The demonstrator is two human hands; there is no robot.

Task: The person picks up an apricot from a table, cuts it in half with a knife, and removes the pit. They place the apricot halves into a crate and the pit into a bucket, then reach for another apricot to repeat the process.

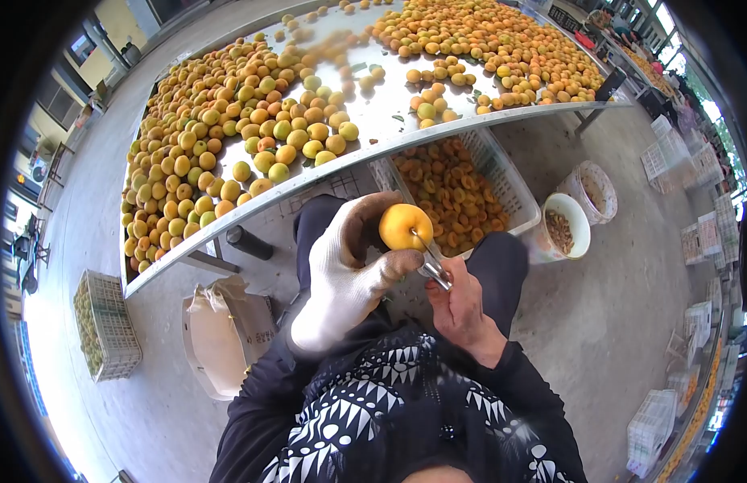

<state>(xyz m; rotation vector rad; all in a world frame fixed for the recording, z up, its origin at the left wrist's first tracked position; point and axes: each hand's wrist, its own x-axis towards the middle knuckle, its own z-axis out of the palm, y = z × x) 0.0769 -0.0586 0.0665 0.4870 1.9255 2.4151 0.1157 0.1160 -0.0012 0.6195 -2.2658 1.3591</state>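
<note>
My left hand [341, 270], in a white glove with dirty fingertips, is closed around an apricot [404, 226] above my lap. My bare right hand [464, 310] grips a small metal knife [436, 272], its handle mostly hidden in my fingers. The blade's tip touches the right side of the fruit near its middle. Just beyond my hands, a white plastic crate [514, 189] holds many halved apricots [454, 189].
A metal-topped table [365, 97] with heaps of whole apricots [192, 149] spans the front. To the right stand a white bucket of pits [560, 229] and another bucket [592, 193]. A cardboard box [220, 338] and a crate of green fruit [108, 326] are at left.
</note>
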